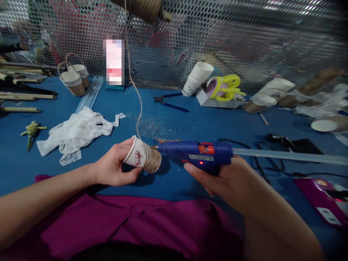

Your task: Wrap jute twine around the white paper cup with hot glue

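Note:
My left hand (115,165) is closed around a white paper cup (137,154) tipped on its side, its base towards the right. Twine (152,159) is wound about the cup's lower part, and a loose strand (139,105) runs up from it to a spool (141,8) above. In my right hand (225,177) is a blue hot glue gun (190,152) with a red light lit. Its nozzle points left and is at the wound twine; whether it touches cannot be told. A long clear glue stick (285,156) sticks out of the gun's back.
White lace (81,130) lies at the left, near two twine-handled cups (72,81). Pliers (172,102), stacked paper cups (197,78) and a white box (217,101) with yellow-handled scissors (231,88) are further back. Black cable (257,159) and a purple power strip (320,199) lie right.

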Demonstrator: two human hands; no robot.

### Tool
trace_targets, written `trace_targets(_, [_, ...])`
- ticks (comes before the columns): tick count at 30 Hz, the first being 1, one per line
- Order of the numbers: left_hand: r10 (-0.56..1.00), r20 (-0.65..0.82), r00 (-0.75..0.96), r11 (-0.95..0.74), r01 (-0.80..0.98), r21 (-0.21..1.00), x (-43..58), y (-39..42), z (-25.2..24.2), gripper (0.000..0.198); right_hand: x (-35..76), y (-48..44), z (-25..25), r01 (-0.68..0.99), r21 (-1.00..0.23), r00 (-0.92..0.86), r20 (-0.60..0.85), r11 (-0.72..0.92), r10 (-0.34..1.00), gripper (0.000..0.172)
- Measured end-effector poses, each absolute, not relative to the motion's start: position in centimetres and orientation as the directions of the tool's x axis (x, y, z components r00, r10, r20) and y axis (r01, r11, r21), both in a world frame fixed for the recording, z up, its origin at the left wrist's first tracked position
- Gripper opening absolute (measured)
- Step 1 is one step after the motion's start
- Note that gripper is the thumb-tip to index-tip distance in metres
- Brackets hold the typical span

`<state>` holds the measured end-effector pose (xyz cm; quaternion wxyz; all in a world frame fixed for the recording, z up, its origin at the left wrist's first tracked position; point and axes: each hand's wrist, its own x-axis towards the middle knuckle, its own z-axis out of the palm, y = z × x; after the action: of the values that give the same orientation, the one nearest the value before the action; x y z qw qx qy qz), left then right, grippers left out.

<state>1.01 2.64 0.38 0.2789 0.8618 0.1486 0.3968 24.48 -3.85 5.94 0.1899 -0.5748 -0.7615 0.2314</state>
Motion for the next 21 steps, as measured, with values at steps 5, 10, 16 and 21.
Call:
trace_targets(5, [0.546, 0.500, 0.673, -0.741, 0.109, 0.662, 0.91, 2.75, 0.32, 0.010, 24.39, -4.14, 5.71, 0.782, -0.570, -0.261, 0.067, 0.252, 0.963, 0.038])
trace_targets(10, [0.573, 0.487, 0.659, -0.725, 0.130, 0.676, 0.87, 2.86, 0.32, 0.012, 24.27, -4.39, 5.81, 0.768, -0.584, -0.281, 0.061, 0.263, 0.958, 0.026])
trace_targets(16, [0.509, 0.545, 0.666, -0.775, 0.081, 0.626, 0.91, 2.74, 0.43, 0.009, 24.53, -4.07, 5.81, 0.772, -0.591, -0.262, 0.039, 0.234, 0.964, 0.041])
trace_targets(21, [0.469, 0.581, 0.665, -0.808, 0.058, 0.587, 0.97, 2.57, 0.46, 0.010, 24.48, -3.72, 5.95, 0.790, -0.584, -0.248, -0.027, 0.186, 0.968, 0.044])
